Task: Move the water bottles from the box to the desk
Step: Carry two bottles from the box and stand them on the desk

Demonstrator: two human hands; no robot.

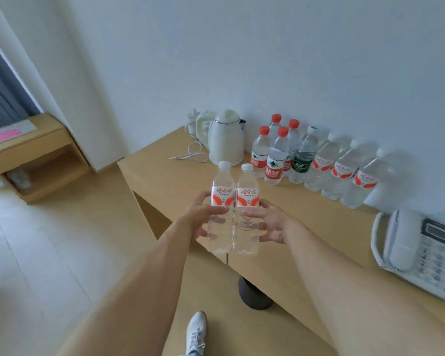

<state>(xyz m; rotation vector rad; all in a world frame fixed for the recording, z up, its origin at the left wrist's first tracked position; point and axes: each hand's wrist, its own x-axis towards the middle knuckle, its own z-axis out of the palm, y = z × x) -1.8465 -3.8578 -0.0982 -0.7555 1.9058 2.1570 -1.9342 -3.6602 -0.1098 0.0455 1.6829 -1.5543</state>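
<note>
I hold two clear water bottles with white caps and red-and-white labels upright, side by side, above the front of the wooden desk (pixel 180 176). My left hand (pixel 203 214) grips the left bottle (pixel 221 201) around its middle. My right hand (pixel 270 222) grips the right bottle (pixel 247 199) the same way. The two bottles touch each other. Along the wall at the back of the desk stand several more bottles (pixel 316 163): red-capped ones, one with a green label, and three with the same red-and-white labels. No box is in view.
A white electric kettle (pixel 225 140) with its cord stands at the desk's back left. A white desk telephone (pixel 419 250) sits at the right edge. A wooden nightstand (pixel 34 155) stands at left on the tiled floor. My white shoe (pixel 197 332) shows below.
</note>
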